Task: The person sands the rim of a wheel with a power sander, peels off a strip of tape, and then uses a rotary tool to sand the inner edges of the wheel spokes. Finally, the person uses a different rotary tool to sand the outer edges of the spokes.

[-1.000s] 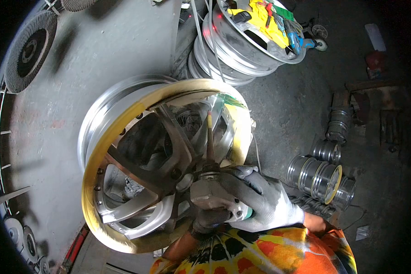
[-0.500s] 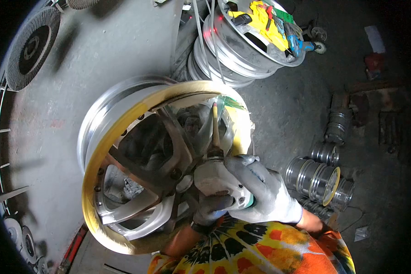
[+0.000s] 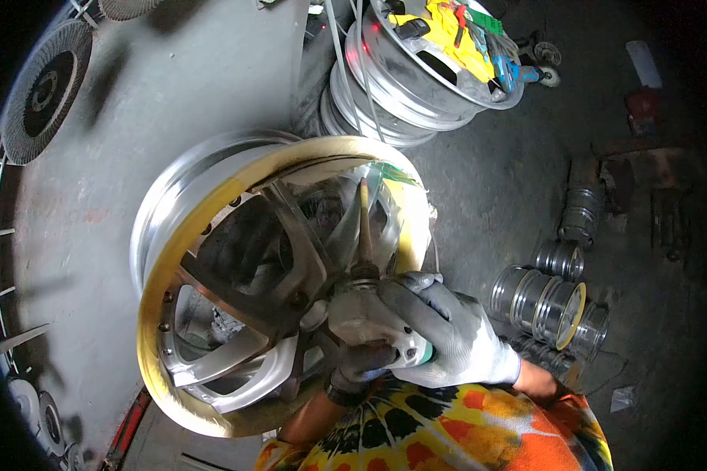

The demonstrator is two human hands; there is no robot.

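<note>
A power tool (image 3: 361, 316) with a long thin pointed bit (image 3: 364, 224) is held over the right part of a spoked metal wheel (image 3: 239, 369). My right hand (image 3: 456, 330), in a grey and white glove, wraps round the tool from the right. Gloved in dark grey, my left hand (image 3: 361, 365) grips the tool from below on its left side. The bit points up toward the rim's upper inner edge, where green tape (image 3: 397, 174) lies. Yellow covering (image 3: 157, 369) runs round the rim. Whether the tip touches the metal I cannot tell.
Stacked wheels (image 3: 416, 114) at the top carry a yellow cloth (image 3: 456, 43) and a blue tool (image 3: 507, 72). More wheels (image 3: 538, 302) lie on the floor at the right. Abrasive discs (image 3: 47, 93) hang on the left. Thin cables run down near the stack.
The tool and both hands have shifted slightly left and down, and the bit stands a little more to the left. The whole view has moved slightly too.
</note>
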